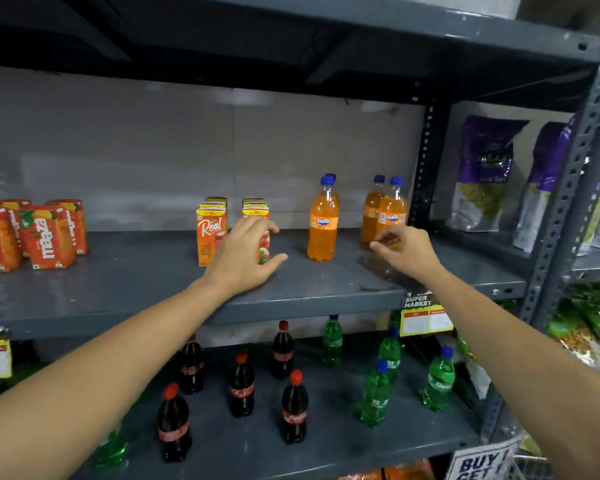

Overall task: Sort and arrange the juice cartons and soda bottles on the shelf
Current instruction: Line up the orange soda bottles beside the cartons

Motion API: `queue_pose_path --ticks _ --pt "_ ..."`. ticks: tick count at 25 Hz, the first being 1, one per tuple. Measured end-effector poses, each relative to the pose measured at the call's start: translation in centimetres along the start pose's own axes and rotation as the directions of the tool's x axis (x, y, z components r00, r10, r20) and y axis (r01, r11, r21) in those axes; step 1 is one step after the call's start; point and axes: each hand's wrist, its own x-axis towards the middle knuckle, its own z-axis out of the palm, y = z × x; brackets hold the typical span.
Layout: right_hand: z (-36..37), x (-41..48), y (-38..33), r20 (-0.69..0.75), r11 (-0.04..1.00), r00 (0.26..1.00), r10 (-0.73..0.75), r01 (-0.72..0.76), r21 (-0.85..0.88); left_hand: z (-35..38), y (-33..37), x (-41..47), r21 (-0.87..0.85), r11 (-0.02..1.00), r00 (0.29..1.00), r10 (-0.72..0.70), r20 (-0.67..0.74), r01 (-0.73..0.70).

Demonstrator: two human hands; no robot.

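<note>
Both arms are reaching onto the middle shelf (125, 271) at frame centre. The left hand (238, 258) is spreading wide, fingers over the top and thumb low, around the front juice carton (262, 233) of the right-hand carton row; contact looks likely at the carton's face, but whether it is actually gripping cannot be told. A second row, led by another juice carton (210, 235), is standing just beside it to the left. The right hand (406, 249) is hovering loosely curled, holding nothing, just in front of the nearer soda bottle (392, 211) of the pair at centre right; a separate pair, fronted by an orange bottle (323, 223), is standing between the hands. Mango cartons (47, 237) are grouped at far left, well apart. Judgement: the step in hand is squaring the carton row and pulling the bottle pair into line. To do it well, the left hand should be closing on the carton's side faces, low enough that it is sliding rather than tipping, and keeping the label forward. The right hand should be taking the front bottle at its waist, not the cap, moving it slowly since the bottle behind is standing close and could be knocked. Dark and green bottles on the lower shelf (326, 441) are standing scattered, not yet sorted.
</note>
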Motion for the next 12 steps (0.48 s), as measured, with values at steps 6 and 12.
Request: queue_pose_path --ticks 6,12 --pt "-2.0 4.6 6.3 -0.068 0.939 0.954 0.291 -0.271 0.211 8.0 4.0 6.7 -0.200 0.897 0.919 -0.392 0.050 0.394" --pt "-1.6 8.2 9.7 0.467 0.697 0.878 0.102 -0.399 0.596 11.1 3.8 8.9 -0.359 0.773 0.848 -0.513 0.129 0.523"
